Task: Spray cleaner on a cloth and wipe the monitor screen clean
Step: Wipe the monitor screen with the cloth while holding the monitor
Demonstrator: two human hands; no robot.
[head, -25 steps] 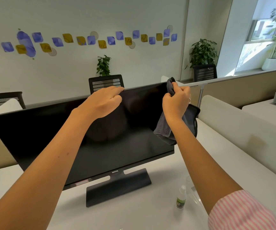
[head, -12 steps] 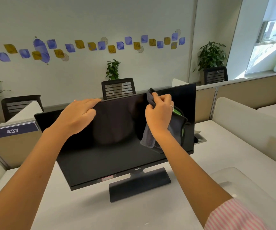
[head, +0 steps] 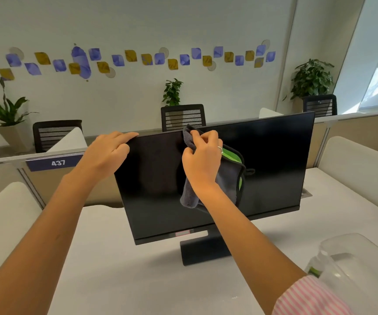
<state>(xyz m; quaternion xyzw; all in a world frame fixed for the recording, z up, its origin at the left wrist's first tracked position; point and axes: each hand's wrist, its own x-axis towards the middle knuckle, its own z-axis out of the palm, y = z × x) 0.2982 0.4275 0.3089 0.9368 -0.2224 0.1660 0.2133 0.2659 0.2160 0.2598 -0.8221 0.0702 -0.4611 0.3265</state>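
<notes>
Soft cloth against a glossy screen

The cloth (head: 225, 178) looks like fluffy grey microfibre with a green face; the monitor (head: 274, 160) screen is smooth, dark and glossy, its stand (head: 204, 251) matt plastic, the table (head: 119, 258) matt white.

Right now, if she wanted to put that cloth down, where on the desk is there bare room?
The white desk is bare in front of the monitor, left of its stand, between her forearms. The near right corner is crowded: a clear container and a small spray bottle.
</notes>
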